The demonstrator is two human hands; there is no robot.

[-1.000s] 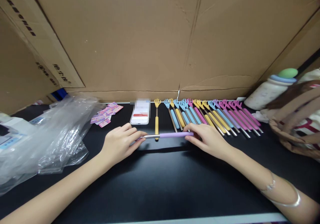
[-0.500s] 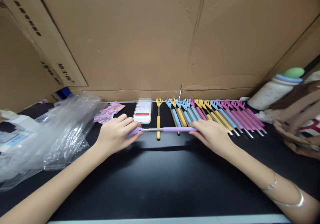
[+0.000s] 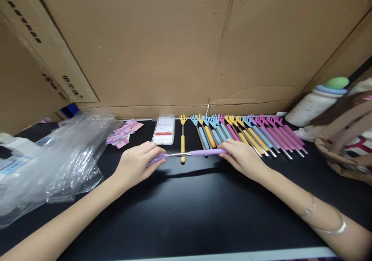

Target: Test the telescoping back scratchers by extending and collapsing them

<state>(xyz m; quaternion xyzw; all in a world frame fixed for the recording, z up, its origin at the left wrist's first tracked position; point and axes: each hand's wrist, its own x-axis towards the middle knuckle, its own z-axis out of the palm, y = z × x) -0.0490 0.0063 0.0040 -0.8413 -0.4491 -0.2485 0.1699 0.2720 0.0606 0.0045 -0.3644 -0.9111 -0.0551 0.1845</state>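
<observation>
A purple back scratcher [image 3: 205,152] with a short bare metal shaft is held crosswise above the black table [image 3: 186,214]. Its head end is pinched in my left hand [image 3: 138,161], whose fingers mostly cover the claw. My right hand [image 3: 242,156] grips the far end of the purple handle. Just beyond the held one, a yellow back scratcher [image 3: 182,140] lies by itself, claw pointing away. To its right runs a row of several back scratchers [image 3: 250,133] in blue, yellow, pink and purple.
Clear plastic bags [image 3: 69,156] are heaped at the left. Small pink-purple packets [image 3: 124,132] lie beside a phone [image 3: 163,130]. A white bottle [image 3: 315,104] and a brown fabric bag [image 3: 334,148] stand at the right. Cardboard [image 3: 159,47] walls the back.
Both hands keep hold of the purple back scratcher, which now tilts slightly, its left end a little lower. The whole view has shifted slightly.
</observation>
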